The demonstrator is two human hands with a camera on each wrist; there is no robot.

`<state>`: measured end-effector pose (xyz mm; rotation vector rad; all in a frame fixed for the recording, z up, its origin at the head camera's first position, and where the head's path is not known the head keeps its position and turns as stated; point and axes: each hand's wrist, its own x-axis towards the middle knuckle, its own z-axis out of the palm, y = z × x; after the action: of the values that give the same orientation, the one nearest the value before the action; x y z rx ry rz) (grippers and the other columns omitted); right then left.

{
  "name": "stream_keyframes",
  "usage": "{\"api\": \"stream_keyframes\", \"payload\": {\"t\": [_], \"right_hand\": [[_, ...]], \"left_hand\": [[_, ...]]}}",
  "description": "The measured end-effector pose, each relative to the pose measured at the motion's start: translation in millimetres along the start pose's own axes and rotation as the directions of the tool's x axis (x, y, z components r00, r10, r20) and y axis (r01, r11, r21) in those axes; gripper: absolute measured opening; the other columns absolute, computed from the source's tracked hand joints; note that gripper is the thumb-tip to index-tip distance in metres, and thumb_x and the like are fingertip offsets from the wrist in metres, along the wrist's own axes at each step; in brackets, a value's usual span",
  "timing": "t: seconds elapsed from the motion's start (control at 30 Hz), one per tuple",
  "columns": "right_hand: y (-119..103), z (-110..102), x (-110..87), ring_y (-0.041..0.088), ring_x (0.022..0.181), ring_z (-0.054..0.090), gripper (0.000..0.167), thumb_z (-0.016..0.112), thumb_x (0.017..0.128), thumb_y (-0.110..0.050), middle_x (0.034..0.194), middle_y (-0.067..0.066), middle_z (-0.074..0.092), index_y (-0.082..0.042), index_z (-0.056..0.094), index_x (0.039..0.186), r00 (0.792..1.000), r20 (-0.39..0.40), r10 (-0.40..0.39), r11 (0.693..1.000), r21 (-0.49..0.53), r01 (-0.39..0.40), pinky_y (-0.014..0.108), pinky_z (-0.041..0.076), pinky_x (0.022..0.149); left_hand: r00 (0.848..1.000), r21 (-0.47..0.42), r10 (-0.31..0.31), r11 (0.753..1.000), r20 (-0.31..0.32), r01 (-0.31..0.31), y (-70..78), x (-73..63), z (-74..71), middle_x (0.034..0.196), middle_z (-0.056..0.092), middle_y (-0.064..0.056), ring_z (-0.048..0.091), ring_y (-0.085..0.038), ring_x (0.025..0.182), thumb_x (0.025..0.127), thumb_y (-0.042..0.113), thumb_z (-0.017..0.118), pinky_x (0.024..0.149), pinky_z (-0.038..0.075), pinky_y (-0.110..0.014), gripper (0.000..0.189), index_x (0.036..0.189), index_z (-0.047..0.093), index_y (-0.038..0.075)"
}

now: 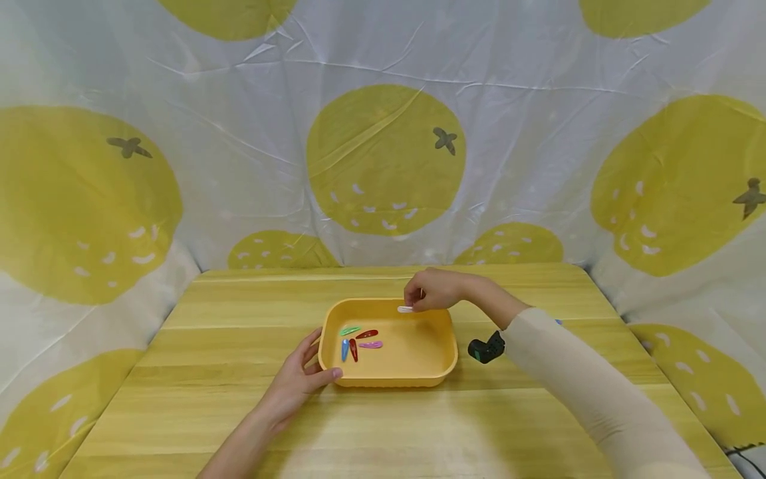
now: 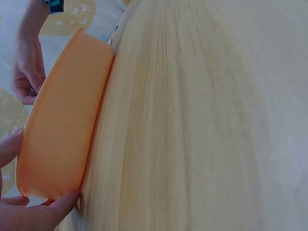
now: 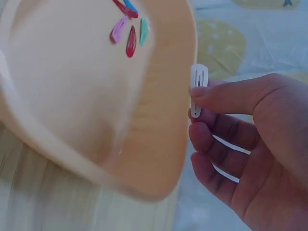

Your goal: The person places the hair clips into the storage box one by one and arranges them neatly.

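Note:
A yellow plastic basin (image 1: 395,382) stands on the wooden table, with several snap hair clips lying toward its left side: a green clip (image 1: 350,330), a blue clip (image 1: 344,350), a pink clip (image 1: 371,344) and two red clips (image 1: 354,350). My left hand (image 1: 297,380) holds the basin by its left end, thumb at the near rim and fingers along the outer wall. Over the far rim, my right hand (image 1: 435,290) pinches a white snap hair clip (image 3: 199,91) between thumb and fingers. The white clip overlaps the basin's edge in the right wrist view.
A black device (image 1: 486,347) shows beside the right sleeve (image 1: 592,386), right of the basin. Past the sleeve peeks a small blue thing (image 1: 558,322), mostly hidden. A fruit-print curtain (image 1: 383,60) hangs behind the table (image 1: 239,299) and along its sides.

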<state>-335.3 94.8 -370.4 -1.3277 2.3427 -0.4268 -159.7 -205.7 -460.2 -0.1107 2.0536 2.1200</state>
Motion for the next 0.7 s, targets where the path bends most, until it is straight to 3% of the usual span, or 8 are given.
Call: {"api": "stream_keyframes", "payload": {"t": [0.33, 0.7], "right_hand": [[-14, 3, 33.0, 0.011, 0.076, 0.052, 0.008, 0.068, 0.1, -0.009, 0.084, -0.007, 0.063, -0.005, 0.075, 0.099, 0.998, 0.057, -0.036, 0.999, -0.019, 0.038, 0.027, 0.046, 0.073], [-25, 26, 71.6, 0.008, 0.076, 0.052, 0.007, 0.07, 0.098, -0.009, 0.083, -0.009, 0.061, -0.013, 0.073, 0.092, 0.988, 0.126, -0.083, 0.996, -0.027, 0.087, 0.024, 0.046, 0.074]], "left_hand": [[1.0, -0.022, 0.011, 1.0, 0.013, -0.01, -1.2, 0.8, 1.3, 0.162, 0.031, -0.026, 0.047, -0.048, 0.136, 0.09, -0.006, 0.076, 0.097, 0.054, -0.04, 0.091, 0.164, 0.024, 0.009], [1.0, -0.021, 0.002, 1.0, 0.02, -0.002, -0.4, 2.2, -1.3, 0.163, 0.03, -0.024, 0.046, -0.046, 0.137, 0.091, -0.004, 0.077, 0.096, 0.054, -0.037, 0.092, 0.164, 0.023, 0.011]]}}
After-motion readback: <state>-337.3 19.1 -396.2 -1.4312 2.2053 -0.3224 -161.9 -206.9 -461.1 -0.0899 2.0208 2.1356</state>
